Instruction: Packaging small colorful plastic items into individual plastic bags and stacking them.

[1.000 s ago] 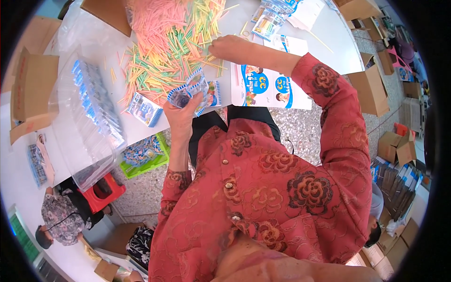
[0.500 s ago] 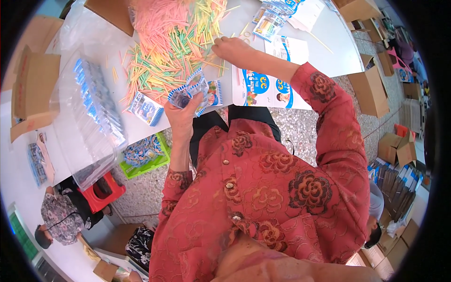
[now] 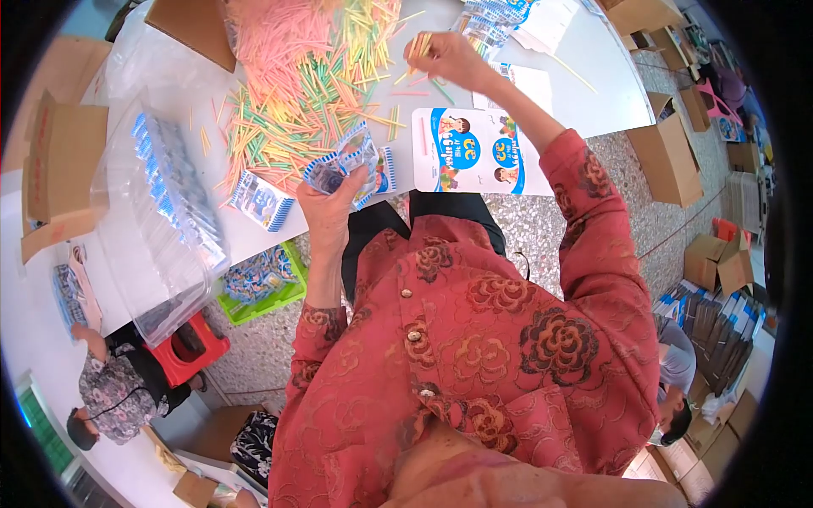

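Observation:
My left hand [image 3: 329,212] is closed round a blue-and-white plastic packet [image 3: 356,152] with a clear window, at the table's near edge. Up and to the right, my right hand [image 3: 456,63] pinches a small bunch of thin yellow sticks [image 3: 418,46] above the tabletop. Between the two hands spreads a big heap of thin sticks [image 3: 284,118] in pink, yellow and green. Beside my left hand lies another packet [image 3: 261,200]. Printed white card [image 3: 461,169] with blue and cartoon figures lies to the right of the packet in my hand.
A clear plastic bin [image 3: 161,254] with a row of packets stands at the left. Below the table edge is a green basket [image 3: 279,298] of small packets, near a red stool [image 3: 188,351]. More packets [image 3: 487,38] lie at the far right. Open cardboard boxes [image 3: 665,165] stand around.
My right hand has moved up and right from the heap's edge, and yellow sticks now show in its fingers. The left hand stays in place with the packet. The printed card lies more uncovered.

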A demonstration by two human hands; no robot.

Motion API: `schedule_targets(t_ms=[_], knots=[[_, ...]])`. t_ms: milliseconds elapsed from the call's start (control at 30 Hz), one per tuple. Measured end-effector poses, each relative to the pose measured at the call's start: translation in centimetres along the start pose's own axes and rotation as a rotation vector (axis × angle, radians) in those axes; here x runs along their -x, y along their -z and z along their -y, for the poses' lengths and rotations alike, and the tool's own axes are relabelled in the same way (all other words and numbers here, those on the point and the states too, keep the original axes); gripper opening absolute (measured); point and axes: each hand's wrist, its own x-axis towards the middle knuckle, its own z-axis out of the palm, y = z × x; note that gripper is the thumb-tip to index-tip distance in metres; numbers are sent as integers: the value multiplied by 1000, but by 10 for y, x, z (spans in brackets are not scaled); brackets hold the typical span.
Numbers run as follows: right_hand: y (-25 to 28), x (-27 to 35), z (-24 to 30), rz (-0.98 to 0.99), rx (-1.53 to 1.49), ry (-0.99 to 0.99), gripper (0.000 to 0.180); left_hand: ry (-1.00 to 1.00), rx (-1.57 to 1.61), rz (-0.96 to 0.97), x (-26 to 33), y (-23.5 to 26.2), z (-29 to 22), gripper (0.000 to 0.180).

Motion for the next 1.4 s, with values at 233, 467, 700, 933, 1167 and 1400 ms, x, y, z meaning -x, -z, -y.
schedule_targets(t_ms=[233,467,700,933,1167,1400], knots=[[-19,14,-20,63,375,57,13,5,-54,40,-1,-4,-4,28],[7,24,81,136,-125,-3,11,-15,-126,59,-6,-2,4,24],[6,39,135,351,-391,11,9,-7,-146,58,-7,-11,1,19],[-11,39,123,308,-108,217,11,-19,-228,70,-7,-9,-1,7],[-16,40,136,260,26,212,11,-24,-180,28,-11,-13,1,5],[-14,31,137,268,132,282,16,-63,-175,50,-19,-14,2,6]])
